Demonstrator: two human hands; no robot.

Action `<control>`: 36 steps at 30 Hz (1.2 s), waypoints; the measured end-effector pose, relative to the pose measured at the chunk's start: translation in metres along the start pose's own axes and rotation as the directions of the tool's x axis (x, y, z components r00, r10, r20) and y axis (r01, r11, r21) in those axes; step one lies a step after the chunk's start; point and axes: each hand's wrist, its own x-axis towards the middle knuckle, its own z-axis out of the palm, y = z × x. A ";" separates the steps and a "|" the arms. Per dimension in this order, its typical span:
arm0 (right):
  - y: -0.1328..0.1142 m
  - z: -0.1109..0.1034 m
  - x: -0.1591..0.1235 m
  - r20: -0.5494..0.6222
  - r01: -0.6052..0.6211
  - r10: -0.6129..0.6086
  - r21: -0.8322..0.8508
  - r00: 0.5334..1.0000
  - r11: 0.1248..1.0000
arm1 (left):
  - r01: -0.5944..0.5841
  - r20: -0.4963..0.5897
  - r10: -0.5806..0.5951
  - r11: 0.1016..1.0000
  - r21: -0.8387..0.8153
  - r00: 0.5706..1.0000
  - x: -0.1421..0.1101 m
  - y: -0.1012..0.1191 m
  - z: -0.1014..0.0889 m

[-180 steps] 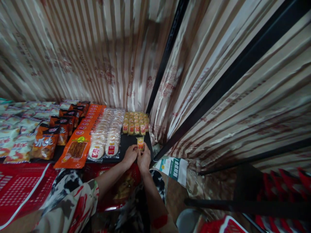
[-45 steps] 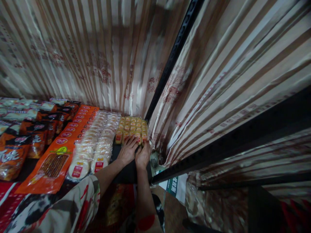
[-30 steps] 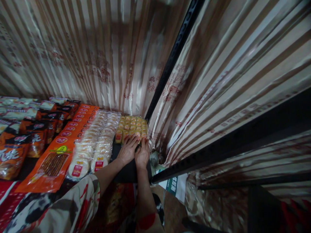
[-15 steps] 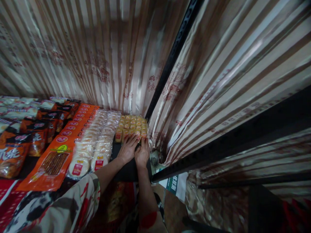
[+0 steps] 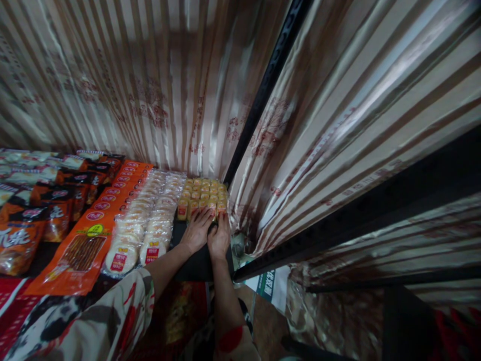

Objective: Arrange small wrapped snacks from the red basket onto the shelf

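Small yellow snack packets (image 5: 204, 193) stand in tight rows at the right end of a black shelf (image 5: 199, 263). My left hand (image 5: 196, 231) lies against the front row with its fingers stretched over the packets. My right hand (image 5: 219, 235) is beside it, fingers curled at the front right packets; whether it holds one is hidden. Both hands touch the front of the rows.
Left of the yellow packets lie rows of round white cakes in clear wrap (image 5: 152, 225), then orange packs (image 5: 90, 235) and dark orange bags (image 5: 22, 230). Striped shiny curtain (image 5: 158, 85) hangs behind. A black frame post (image 5: 263, 95) rises at the shelf's right corner.
Six seconds ago both hands held one yellow packet in front of the rows. Now they press at the front row. Over the last second they have hardly moved.
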 end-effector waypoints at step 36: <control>-0.005 -0.026 -0.044 0.008 -0.019 0.019 0.056 1.000 0.998 | 0.057 0.081 -0.052 0.996 -0.066 0.995 -0.051 0.039 -0.010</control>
